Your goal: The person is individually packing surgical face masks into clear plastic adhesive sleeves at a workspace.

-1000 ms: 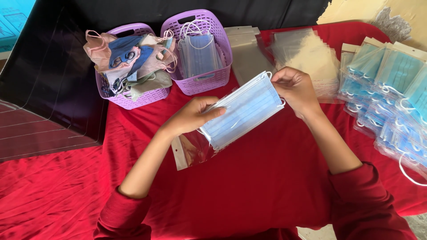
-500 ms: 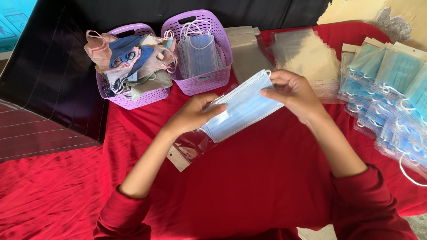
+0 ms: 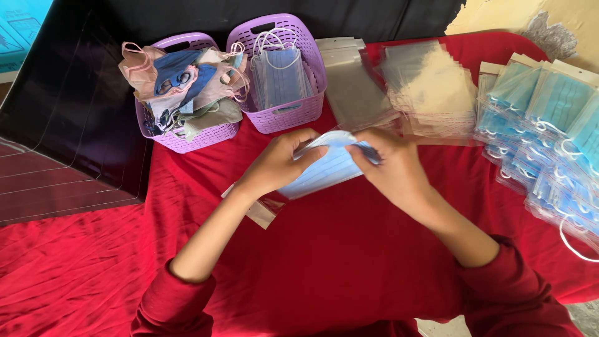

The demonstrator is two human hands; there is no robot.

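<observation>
While both hands meet over the red-covered worktop (image 3: 349,262), the left hand (image 3: 277,165) has its grip closed on the near edge of a light-blue face mask (image 3: 324,171), thumb on top, fingers curled under. Right hand (image 3: 390,165) pinches the mask's upper end, grip tight, fingertips folded over the edge. Mask sits low, just above the cloth, its lower end inside a clear plastic sleeve (image 3: 259,209) that lies under the left wrist.

Against the earlier frames: mask was held spread out and tilted, hands further apart; now the hands are close together and the mask looks bunched and narrower, its upper edge curling over.

Behind: two purple baskets, one (image 3: 187,134) heaped with mixed cloth masks, the other (image 3: 293,112) holding blue masks. Stacks of empty clear sleeves (image 3: 424,87) lie beyond the right hand; packed masks (image 3: 543,125) are piled at far right.
</observation>
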